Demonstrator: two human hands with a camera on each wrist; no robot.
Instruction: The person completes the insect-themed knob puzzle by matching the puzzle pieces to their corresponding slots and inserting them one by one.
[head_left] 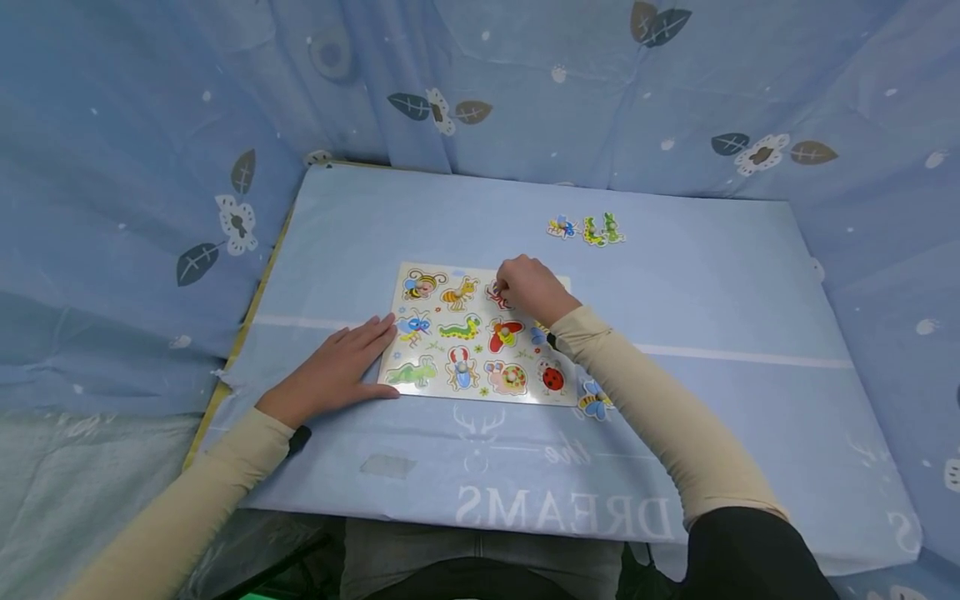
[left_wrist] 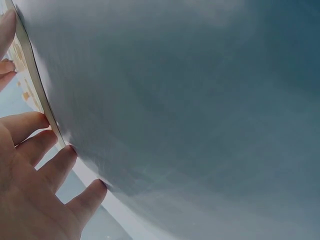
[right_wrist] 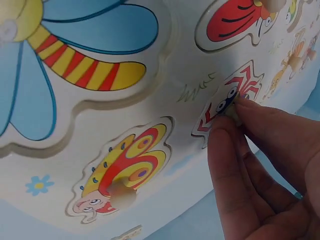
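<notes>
Two hands at the board [head_left: 480, 308]: left hand [head_left: 341, 368] straight-fingered at its left edge, gripping nothing; right hand [head_left: 534, 287] pinches the spider piece [right_wrist: 226, 98] in the far row. Off-angle push could jam the piece; weak bracing could let the board slide.

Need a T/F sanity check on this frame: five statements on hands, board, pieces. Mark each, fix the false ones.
1. The left hand touches the left edge of the board. True.
2. Only one loose piece lies beyond the board's far edge. False: three do, a blue insect, a caterpillar and a grasshopper.
3. The right hand pinches a knob at the red spider. True.
4. The board's near right corner shows a bee. False: it shows a ladybird.
5. In the near row, the beetle is left of the snail. True.
</notes>
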